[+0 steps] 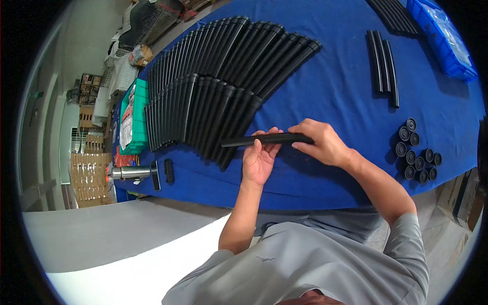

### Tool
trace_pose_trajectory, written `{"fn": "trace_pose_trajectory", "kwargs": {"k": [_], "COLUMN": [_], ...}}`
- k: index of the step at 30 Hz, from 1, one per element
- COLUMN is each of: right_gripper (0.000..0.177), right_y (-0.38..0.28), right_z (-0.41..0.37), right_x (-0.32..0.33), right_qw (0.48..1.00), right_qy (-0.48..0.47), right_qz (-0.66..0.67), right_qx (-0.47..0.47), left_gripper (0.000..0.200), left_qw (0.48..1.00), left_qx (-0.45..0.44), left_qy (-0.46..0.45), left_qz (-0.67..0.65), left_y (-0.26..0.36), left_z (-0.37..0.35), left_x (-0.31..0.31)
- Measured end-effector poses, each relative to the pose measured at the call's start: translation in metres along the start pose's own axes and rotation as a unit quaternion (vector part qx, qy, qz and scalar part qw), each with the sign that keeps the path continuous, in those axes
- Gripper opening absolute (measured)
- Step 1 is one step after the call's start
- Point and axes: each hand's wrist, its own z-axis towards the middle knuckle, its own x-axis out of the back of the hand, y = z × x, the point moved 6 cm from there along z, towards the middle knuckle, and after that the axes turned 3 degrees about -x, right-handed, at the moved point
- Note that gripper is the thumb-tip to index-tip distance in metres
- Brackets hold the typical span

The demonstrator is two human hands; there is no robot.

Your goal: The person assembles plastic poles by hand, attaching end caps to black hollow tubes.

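Observation:
A black tube [269,139] lies nearly level across both hands above the blue cloth. My left hand [260,165] is palm up under its middle, thumb on the near side and fingers behind it. My right hand [323,140] is wrapped round the tube's right end, hiding that end. Whether a cap sits there cannot be seen. Beyond my left hand, rows of black tubes with collared ends [213,96] lie fanned out side by side. To the right of my right hand stands a group of small round black caps [410,157].
Three loose black tubes [382,66] lie at the upper right, near a blue bin [447,46] and more tubes [394,18]. On the left are a green crate [143,119], a steel flask [131,173], and a phone-like dark slab [155,175]. A blue cloth [335,96] covers the table.

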Motion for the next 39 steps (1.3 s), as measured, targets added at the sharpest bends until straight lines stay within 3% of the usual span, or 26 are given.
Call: {"fn": "trace_pose_trajectory", "kwargs": {"k": [2,5,6,9,10,16,19,22,25,27,29,30,33,36,39], "right_gripper": [0.036,0.032,0.031,0.029,0.027,0.021,0.018,0.017,0.019,0.02,0.02,0.02,0.027,0.045,0.066], "right_y": [-0.017,-0.003,0.012,0.022,0.022,0.027,0.035,0.026,0.023,0.022,0.021,0.023,0.027,0.026,0.03], "right_z": [-0.005,-0.001,-0.001,-0.002,-0.002,0.001,0.002,0.001,0.0,-0.001,-0.001,-0.001,-0.001,0.001,0.005], "right_x": [-0.003,0.001,-0.006,-0.007,-0.007,0.006,0.017,0.019,0.019,0.019,0.022,0.025,0.024,0.027,0.035], "right_qw": [0.974,0.998,0.967,0.955,0.961,0.922,0.89,0.904,0.908,0.908,0.911,0.911,0.911,0.916,0.904], "right_qy": [0.065,0.026,-0.074,-0.07,-0.045,-0.012,-0.023,-0.07,-0.109,-0.121,-0.15,-0.168,-0.171,-0.102,-0.012], "right_qz": [-0.125,-0.001,0.172,0.185,0.193,0.324,0.397,0.367,0.35,0.343,0.319,0.307,0.298,0.32,0.373], "right_qx": [0.177,0.053,-0.17,-0.223,-0.192,-0.213,-0.221,-0.208,-0.204,-0.207,-0.212,-0.219,-0.229,-0.219,-0.21], "left_gripper": [0.025,0.025,0.025,0.024,0.024,0.033,0.04,0.049,0.049,0.057,0.06,0.061,0.044,0.036,0.032], "left_qw": [1.0,1.0,1.0,1.0,1.0,0.996,0.997,0.994,0.984,0.974,0.942,0.903,0.779,0.656,0.601], "left_qx": [0.002,0.0,-0.003,-0.005,-0.005,-0.036,0.012,0.095,0.173,0.185,0.203,0.249,0.232,0.058,-0.081], "left_qy": [0.006,0.002,0.0,-0.002,-0.002,-0.043,-0.033,-0.008,-0.045,-0.095,-0.141,-0.161,-0.144,-0.147,-0.167], "left_qz": [-0.001,-0.001,0.006,0.007,0.005,0.067,0.072,-0.055,-0.03,0.091,0.225,0.31,0.565,0.738,0.778], "left_y": [0.0,-0.001,-0.001,0.0,0.0,0.002,0.0,-0.003,0.01,0.019,0.032,0.035,0.038,0.04,0.065], "left_z": [0.0,-0.001,0.0,0.001,0.001,-0.002,-0.015,-0.012,-0.013,-0.016,-0.022,-0.023,-0.023,-0.017,0.015], "left_x": [0.001,0.004,0.003,-0.003,-0.004,-0.009,0.0,0.013,-0.001,-0.007,-0.015,-0.022,-0.053,-0.092,-0.113]}}
